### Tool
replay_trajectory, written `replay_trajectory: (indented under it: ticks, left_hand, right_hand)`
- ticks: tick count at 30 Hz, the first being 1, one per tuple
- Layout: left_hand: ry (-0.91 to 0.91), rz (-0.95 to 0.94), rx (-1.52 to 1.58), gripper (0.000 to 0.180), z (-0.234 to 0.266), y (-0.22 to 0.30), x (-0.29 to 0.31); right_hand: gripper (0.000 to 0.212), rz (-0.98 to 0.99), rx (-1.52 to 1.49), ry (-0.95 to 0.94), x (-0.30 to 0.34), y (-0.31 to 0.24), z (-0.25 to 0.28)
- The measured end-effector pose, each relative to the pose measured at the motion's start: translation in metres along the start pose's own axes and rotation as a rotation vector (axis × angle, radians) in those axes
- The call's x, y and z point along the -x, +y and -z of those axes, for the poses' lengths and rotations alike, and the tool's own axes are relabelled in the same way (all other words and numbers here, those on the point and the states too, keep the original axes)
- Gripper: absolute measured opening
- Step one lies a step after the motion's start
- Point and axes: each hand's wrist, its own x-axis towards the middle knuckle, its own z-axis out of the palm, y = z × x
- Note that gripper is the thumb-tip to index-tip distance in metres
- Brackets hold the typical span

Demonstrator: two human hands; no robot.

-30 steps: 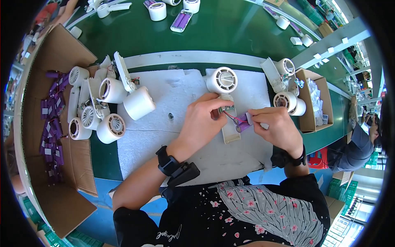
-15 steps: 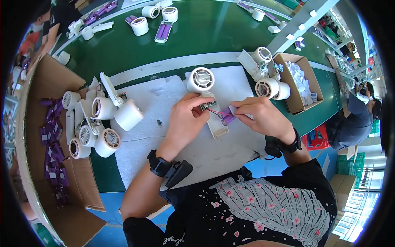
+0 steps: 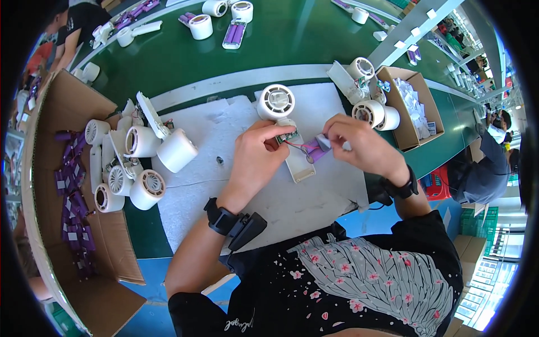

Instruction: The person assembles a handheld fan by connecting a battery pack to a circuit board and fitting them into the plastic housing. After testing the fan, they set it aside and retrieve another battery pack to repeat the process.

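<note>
- The white fan (image 3: 277, 102) is being gripped low on its neck by the left hand (image 3: 254, 154), with its thumb and fingers closed near a small green board (image 3: 288, 136).
- A pale flap (image 3: 323, 141) is being pinched by the closed fingertips of the right hand (image 3: 365, 145); whether it is being stuck to the battery cannot be told.
- The purple battery (image 3: 317, 152) is being seen between the two hands, at the right edge of the fan's white handle (image 3: 298, 167).
- Thin red wires (image 3: 296, 146) are being seen between the board and the battery.
- The fan is being held over a white foam sheet (image 3: 219, 188), which is being carried by the green desk (image 3: 145, 233).
- More purple batteries (image 3: 72, 202) are being held in a big brown box (image 3: 109, 238) on the left.
- White fan parts (image 3: 177, 150) are being seen beside that box.
- Small white pieces (image 3: 412, 106) are being held in a little box (image 3: 406, 139) on the right.
</note>
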Motion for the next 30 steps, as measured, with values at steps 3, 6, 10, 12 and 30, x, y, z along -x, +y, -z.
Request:
replay_trajectory:
  ticks: [3,6,10,12,30]
  left_hand:
    - [0.011,0.002,0.002,0.032,0.0,-0.006,-0.001]
    - [0.001,-0.04,0.007,0.032,0.005,-0.003,0.0]
    - [-0.03,-0.049,-0.041,0.032,0.003,0.006,-0.012]
    - [0.005,-0.024,-0.079,0.033,0.012,-0.002,-0.006]
    - [-0.018,-0.032,-0.157,0.034,0.013,0.003,-0.008]
  right_hand:
    - [0.008,-0.047,0.01,0.092,0.006,0.013,0.019]
    - [0.018,-0.427,0.262,0.466,0.025,0.051,0.079]
    - [0.028,-0.605,0.376,0.547,0.025,0.019,0.085]
    - [0.035,-0.263,0.001,0.164,0.004,-0.011,0.036]
    - [0.03,-0.294,-0.741,-0.255,-0.014,0.02,-0.009]
